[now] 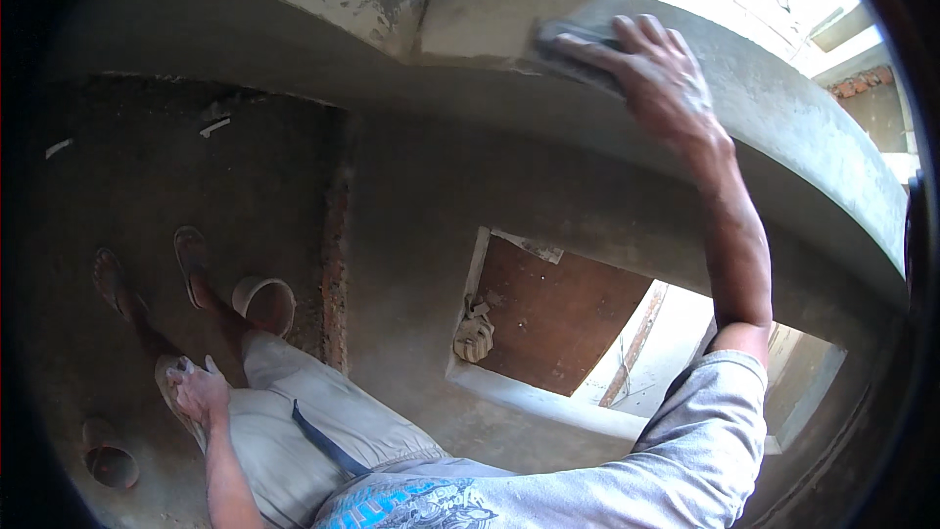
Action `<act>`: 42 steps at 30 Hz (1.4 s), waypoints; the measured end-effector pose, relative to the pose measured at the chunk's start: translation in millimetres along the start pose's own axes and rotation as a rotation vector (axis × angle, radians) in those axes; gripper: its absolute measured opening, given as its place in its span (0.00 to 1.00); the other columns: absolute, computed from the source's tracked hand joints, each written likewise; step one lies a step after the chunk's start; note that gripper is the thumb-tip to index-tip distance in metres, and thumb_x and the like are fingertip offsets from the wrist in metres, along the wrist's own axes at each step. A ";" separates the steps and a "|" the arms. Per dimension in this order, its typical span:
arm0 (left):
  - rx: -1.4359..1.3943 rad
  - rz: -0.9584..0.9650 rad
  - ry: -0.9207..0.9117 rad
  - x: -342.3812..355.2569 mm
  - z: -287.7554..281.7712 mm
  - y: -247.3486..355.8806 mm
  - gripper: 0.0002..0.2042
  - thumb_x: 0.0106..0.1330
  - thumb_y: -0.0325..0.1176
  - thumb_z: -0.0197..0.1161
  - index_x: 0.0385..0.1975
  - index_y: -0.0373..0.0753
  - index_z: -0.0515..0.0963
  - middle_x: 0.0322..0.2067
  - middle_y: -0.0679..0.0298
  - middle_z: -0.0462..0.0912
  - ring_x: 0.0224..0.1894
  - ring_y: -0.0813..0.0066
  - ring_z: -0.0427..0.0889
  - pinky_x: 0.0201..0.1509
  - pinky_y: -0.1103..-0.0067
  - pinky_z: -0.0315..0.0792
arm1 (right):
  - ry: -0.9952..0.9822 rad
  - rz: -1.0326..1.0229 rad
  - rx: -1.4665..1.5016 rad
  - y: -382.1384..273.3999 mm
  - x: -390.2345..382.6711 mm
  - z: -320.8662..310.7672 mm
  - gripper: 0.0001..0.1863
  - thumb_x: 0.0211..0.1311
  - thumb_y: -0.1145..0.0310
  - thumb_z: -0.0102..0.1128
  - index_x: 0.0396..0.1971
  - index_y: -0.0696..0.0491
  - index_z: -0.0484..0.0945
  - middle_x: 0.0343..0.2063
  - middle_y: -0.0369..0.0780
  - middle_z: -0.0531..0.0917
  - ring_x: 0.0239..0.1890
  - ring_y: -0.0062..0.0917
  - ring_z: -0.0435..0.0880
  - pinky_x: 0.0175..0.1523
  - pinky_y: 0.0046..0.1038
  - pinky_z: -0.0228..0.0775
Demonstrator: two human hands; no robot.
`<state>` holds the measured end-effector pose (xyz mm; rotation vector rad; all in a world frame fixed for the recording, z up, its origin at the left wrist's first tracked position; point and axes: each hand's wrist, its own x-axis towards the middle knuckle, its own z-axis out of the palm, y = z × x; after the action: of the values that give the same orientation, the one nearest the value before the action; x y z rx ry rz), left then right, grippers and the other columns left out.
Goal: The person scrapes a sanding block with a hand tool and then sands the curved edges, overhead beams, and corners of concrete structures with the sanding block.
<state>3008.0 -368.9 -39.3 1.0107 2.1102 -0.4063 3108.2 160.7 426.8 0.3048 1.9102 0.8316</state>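
My right hand (661,73) grips a dark flat float (563,44), pressed on the face of the curved plastered concrete band (470,24) at the top. My fingers wrap over the float's back, dusted pale. My left hand (201,392) is low at the left, against my light trousers near the knee, its fingers bent and white with dust; whether anything is inside them is hidden. My feet in sandals (191,260) stand on the dark floor below.
A bucket (277,304) stands beside my leg, another (108,456) at the lower left. A wall opening with a pale sill (529,407) shows a brown board (543,304) and a cloth bundle (474,338). Rough edging (335,264) runs down the wall. Bright structures show beyond the band.
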 end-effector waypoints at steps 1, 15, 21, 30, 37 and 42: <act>0.000 0.003 -0.003 -0.5 -6.5 2.3 0.24 0.66 0.52 0.58 0.53 0.40 0.77 0.52 0.44 0.75 0.41 0.52 0.85 0.43 0.63 0.78 | -0.091 0.091 -0.011 3.9 -3.3 -12.5 0.32 0.62 0.69 0.59 0.64 0.22 0.69 0.47 0.38 0.77 0.51 0.32 0.75 0.54 0.35 0.70; -0.008 -0.042 -0.176 5.0 12.8 -4.2 0.26 0.67 0.53 0.56 0.56 0.39 0.76 0.55 0.45 0.72 0.48 0.51 0.82 0.45 0.64 0.78 | 0.075 0.003 0.023 -27.1 53.5 15.1 0.31 0.58 0.63 0.65 0.62 0.23 0.72 0.51 0.35 0.78 0.57 0.30 0.74 0.59 0.34 0.69; -0.069 -0.074 -0.139 3.2 5.9 6.6 0.25 0.67 0.52 0.57 0.54 0.38 0.78 0.54 0.43 0.73 0.44 0.51 0.84 0.45 0.63 0.78 | -0.018 -0.105 0.157 -47.2 68.0 18.9 0.29 0.59 0.62 0.65 0.61 0.23 0.73 0.52 0.34 0.77 0.56 0.31 0.74 0.60 0.35 0.69; -0.019 0.004 -0.053 3.4 51.1 -4.3 0.28 0.66 0.54 0.58 0.48 0.30 0.79 0.46 0.43 0.77 0.41 0.52 0.85 0.42 0.62 0.78 | -0.019 0.077 0.114 -22.8 90.3 9.5 0.30 0.58 0.74 0.56 0.60 0.29 0.75 0.54 0.37 0.77 0.57 0.36 0.73 0.63 0.36 0.67; -0.086 -0.055 -0.136 6.3 -1.8 14.5 0.31 0.66 0.56 0.57 0.52 0.28 0.75 0.50 0.42 0.77 0.40 0.52 0.86 0.43 0.63 0.79 | 0.112 -0.143 0.245 -52.3 97.7 39.0 0.31 0.57 0.74 0.58 0.59 0.28 0.76 0.54 0.34 0.78 0.56 0.33 0.74 0.60 0.34 0.67; -0.089 -0.106 -0.021 3.1 22.1 6.0 0.25 0.64 0.54 0.59 0.52 0.39 0.77 0.50 0.43 0.75 0.43 0.50 0.85 0.43 0.62 0.79 | 0.038 -0.047 0.154 -46.4 108.1 36.0 0.22 0.65 0.64 0.55 0.57 0.25 0.77 0.56 0.35 0.76 0.59 0.31 0.73 0.63 0.38 0.67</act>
<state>3022.1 -375.7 -56.2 0.8435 2.1492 -0.3699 3094.3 199.9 310.9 0.3380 2.0137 0.6647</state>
